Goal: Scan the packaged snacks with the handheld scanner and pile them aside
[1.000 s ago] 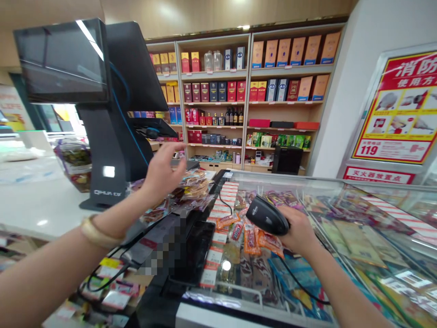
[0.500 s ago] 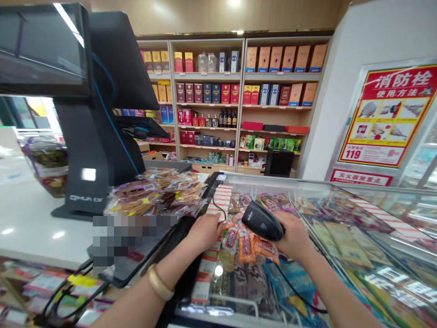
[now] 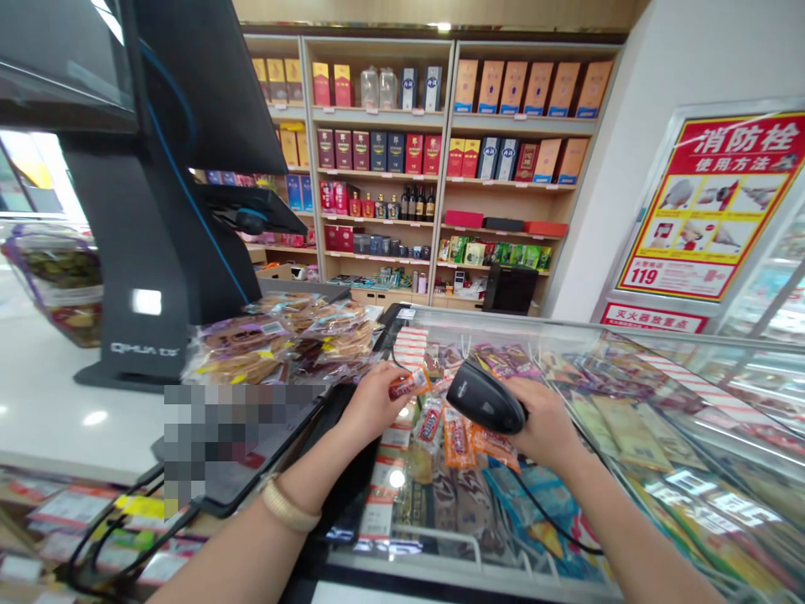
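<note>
My left hand [image 3: 372,403] pinches a small orange-and-red snack packet [image 3: 408,383] above the glass counter top. The fingers of my right hand [image 3: 544,419] are wrapped round a black barcode scanner [image 3: 485,398], its head pointing left toward that packet. Beneath and beside the scanner, several similar packets lie on the glass, among them a clear-and-red one [image 3: 429,422] and an orange one [image 3: 459,438]. A black cable [image 3: 547,522] trails from the scanner across the glass. To the left of my left hand is a pile of bagged brown snacks [image 3: 283,340].
A black checkout terminal [image 3: 151,226] stands on the white counter [image 3: 38,394] at left, beside a clear jar [image 3: 63,285]. Packaged goods show under the glass counter [image 3: 667,344]. Shelves of boxes [image 3: 377,176] line the back; a red-and-yellow poster [image 3: 710,205] hangs at right.
My left hand has come up and slightly left from the packets, with one packet now clearly visible in its fingers. The camera view has shifted a little; my right hand still grips the scanner.
</note>
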Demonstrator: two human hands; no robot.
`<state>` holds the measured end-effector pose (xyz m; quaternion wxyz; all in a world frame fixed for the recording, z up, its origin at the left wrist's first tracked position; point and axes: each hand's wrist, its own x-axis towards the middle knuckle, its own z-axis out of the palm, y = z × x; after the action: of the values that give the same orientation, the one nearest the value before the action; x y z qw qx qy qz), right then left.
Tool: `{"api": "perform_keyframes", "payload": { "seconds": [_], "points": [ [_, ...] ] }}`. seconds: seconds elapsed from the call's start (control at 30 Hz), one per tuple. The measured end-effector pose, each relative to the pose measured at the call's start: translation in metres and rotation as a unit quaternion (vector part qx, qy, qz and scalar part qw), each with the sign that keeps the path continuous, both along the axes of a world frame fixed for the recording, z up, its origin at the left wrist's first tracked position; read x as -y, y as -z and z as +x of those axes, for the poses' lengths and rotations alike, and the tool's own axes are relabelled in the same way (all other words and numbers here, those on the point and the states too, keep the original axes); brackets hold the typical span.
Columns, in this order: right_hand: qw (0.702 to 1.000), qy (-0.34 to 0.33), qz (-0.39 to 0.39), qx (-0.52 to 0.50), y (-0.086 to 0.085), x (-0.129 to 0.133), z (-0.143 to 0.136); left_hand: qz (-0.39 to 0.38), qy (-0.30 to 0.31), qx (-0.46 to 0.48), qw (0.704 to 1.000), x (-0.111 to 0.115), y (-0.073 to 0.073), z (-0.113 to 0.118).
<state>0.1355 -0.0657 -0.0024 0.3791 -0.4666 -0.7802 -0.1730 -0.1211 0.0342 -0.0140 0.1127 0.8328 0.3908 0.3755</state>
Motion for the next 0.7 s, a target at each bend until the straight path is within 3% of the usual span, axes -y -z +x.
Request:
{"api": "perform_keyframes", "payload": {
  "seconds": [0.2,0.7],
  "points": [
    [0.999,0.009,-0.041,0.017,-0.003,0.004,-0.003,0.02,0.001,0.067,0.998,0.0,-0.007,-0.006],
    [0.985,0.075,-0.143,0.063,-0.009,0.005,-0.012,0.015,0.031,0.072,0.997,0.009,-0.013,-0.004]
  ]
}}
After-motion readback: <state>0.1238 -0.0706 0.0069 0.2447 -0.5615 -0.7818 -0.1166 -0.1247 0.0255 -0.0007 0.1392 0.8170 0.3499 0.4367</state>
